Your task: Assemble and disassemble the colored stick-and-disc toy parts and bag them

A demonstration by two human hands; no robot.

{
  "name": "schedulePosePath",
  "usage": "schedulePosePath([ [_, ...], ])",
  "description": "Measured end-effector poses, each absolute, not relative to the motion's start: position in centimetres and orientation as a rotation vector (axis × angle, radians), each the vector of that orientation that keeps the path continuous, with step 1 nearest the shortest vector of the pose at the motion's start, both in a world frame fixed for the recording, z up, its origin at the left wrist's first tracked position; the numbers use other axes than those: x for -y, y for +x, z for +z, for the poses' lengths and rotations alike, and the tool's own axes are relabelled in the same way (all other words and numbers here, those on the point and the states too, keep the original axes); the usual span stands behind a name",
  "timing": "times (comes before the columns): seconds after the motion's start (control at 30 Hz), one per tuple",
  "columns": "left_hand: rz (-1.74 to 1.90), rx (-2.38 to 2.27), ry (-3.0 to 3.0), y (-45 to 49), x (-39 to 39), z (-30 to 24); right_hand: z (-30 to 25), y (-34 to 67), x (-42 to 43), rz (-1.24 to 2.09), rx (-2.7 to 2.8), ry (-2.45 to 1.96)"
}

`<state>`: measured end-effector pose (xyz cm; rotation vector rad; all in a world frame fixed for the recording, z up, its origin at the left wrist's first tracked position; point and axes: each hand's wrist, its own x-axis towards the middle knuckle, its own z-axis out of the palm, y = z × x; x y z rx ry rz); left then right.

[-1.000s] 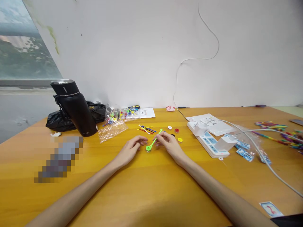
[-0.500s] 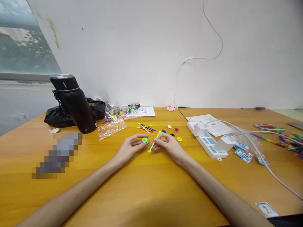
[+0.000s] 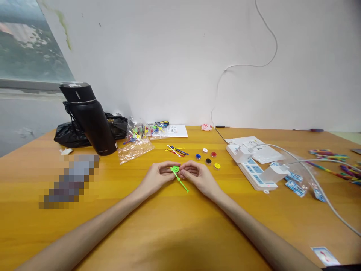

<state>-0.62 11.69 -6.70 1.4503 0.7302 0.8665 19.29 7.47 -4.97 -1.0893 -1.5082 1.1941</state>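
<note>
A small green disc point(image 3: 176, 169) is pinched at the fingertips of my left hand point(image 3: 158, 177). Against it lies a thin green plastic arrow point(image 3: 182, 184), its upper end by the disc and its long shaft pointing down to the right. My right hand point(image 3: 199, 180) has its thumb and fingers closed on the arrow near the disc; its exact grip is partly hidden. Just beyond my hands are a white disc point(image 3: 205, 150), a blue disc point(image 3: 198, 156), a red disc point(image 3: 213, 154), a black disc point(image 3: 208, 161) and a yellow disc point(image 3: 217, 166). Several coloured arrows point(image 3: 177, 151) lie crossed behind them.
To the left stand a black bottle point(image 3: 94, 124) and a black plastic bag point(image 3: 69, 134), with a pixelated object point(image 3: 72, 180) in front. Clear plastic bags point(image 3: 135, 148) lie farther back. A power strip point(image 3: 254, 175) with white cables is on the right, near colourful sticks point(image 3: 329, 155).
My hands have come closer together. The green arrow has turned from pointing up to the right to sloping down to the right, and now meets the green disc. The view has shifted slightly.
</note>
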Motion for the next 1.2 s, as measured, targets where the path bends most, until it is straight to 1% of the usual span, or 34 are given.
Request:
schedulePosePath([
  [0.1, 0.842, -0.768, 1.525, -0.6, -11.7, -6.6, -5.0, 18.4, -7.0, 1.028, 1.627, -1.157],
  [0.2, 0.830, -0.803, 1.570, -0.6, -11.6, -6.4, -4.5, 18.2, -6.5, 0.957, 1.734, -1.190],
  [0.4, 0.823, -0.832, 1.600, -0.7, -11.3, -6.2, -2.0, 21.1, -5.5, 0.732, 2.140, -1.355],
  [0.5, 0.812, -0.850, 1.617, -0.7, -11.2, -6.1, -1.0, 22.7, -5.3, 0.774, 2.337, -1.438],
  [0.63, 0.835, -0.808, 1.537, -0.7, -11.4, -6.1, -0.5, 22.9, -5.1, 0.811, 2.404, -1.405],
  [1.07, 0.834, -0.784, 1.470, -0.8, -11.6, -6.2, -0.2, 22.0, -4.4, 0.771, 2.433, -1.247],
  [1.2, 0.840, -0.776, 1.435, -0.9, -11.6, -6.0, -0.3, 21.9, -4.3, 0.862, 2.326, -1.244],
])
